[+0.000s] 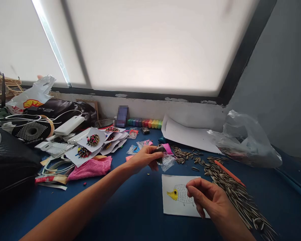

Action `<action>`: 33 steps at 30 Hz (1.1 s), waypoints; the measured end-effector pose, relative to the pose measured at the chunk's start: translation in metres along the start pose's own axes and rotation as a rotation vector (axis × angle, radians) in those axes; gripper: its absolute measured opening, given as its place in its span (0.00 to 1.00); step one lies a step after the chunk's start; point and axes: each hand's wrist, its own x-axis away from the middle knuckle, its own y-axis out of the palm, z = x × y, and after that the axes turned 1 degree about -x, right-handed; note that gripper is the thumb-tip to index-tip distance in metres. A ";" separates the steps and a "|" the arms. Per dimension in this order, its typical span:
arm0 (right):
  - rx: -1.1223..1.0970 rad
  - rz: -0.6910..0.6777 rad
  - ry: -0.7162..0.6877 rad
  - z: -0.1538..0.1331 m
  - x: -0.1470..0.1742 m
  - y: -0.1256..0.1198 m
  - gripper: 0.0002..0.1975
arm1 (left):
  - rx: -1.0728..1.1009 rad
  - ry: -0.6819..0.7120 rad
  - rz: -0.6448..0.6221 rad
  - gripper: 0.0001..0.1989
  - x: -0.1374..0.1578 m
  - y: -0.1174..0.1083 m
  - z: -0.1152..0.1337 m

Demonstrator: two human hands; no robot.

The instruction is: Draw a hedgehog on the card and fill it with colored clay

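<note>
Left hand [145, 156] closed on clear plastic packet [167, 163] with dark contents, above table [130, 207]. Right hand [212, 199] half-curled over right part of white card [169, 208], thumb and forefinger close together; cannot tell whether anything small sits between them. Card lies flat, bearing drawn animal with yellow face [174, 194]. Striped seeds [237, 197] heaped right of card, orange stick [230, 173] among them. Pink cloth [91, 168] far left.

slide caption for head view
Left hand holding a clear packet, right hand over a yellow-faced hedgehog drawing, beside sunflower seeds.
</note>
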 end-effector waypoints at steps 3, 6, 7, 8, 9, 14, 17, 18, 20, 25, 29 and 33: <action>-0.001 0.011 -0.006 0.002 -0.001 -0.002 0.23 | 0.026 0.076 -0.080 0.18 0.004 0.009 0.005; -0.006 0.022 -0.011 0.005 -0.002 -0.003 0.24 | 0.006 0.107 0.023 0.16 0.003 0.006 0.004; -0.007 0.021 -0.011 0.006 -0.003 -0.003 0.24 | -0.022 0.094 0.076 0.15 0.002 0.003 0.003; -0.008 0.017 -0.009 0.006 -0.003 -0.003 0.24 | -0.062 0.071 0.118 0.14 0.001 -0.001 0.002; -0.009 0.011 -0.003 0.005 -0.003 -0.002 0.24 | -0.121 0.022 0.118 0.14 0.000 -0.004 0.002; -0.019 0.001 0.045 -0.003 0.001 0.000 0.23 | -0.202 -0.037 0.016 0.18 0.000 -0.010 0.002; -0.044 0.014 0.071 -0.005 0.001 0.001 0.26 | -0.029 0.069 0.184 0.30 -0.001 -0.013 0.004; -0.054 0.019 0.079 -0.004 0.001 0.001 0.26 | 0.049 0.094 0.250 0.35 -0.001 -0.016 0.004; -0.077 0.035 0.088 -0.003 0.000 0.000 0.26 | 0.104 0.116 0.331 0.42 -0.003 -0.021 0.004; -0.080 0.089 0.026 0.000 0.000 -0.003 0.22 | -0.214 0.266 0.429 0.38 0.000 -0.010 0.000; -0.058 0.113 0.002 -0.003 0.000 -0.004 0.23 | -0.403 0.445 0.238 0.13 0.009 0.018 -0.006; -0.031 0.114 -0.002 -0.003 0.000 -0.003 0.24 | -0.640 0.520 0.134 0.09 0.014 0.033 -0.027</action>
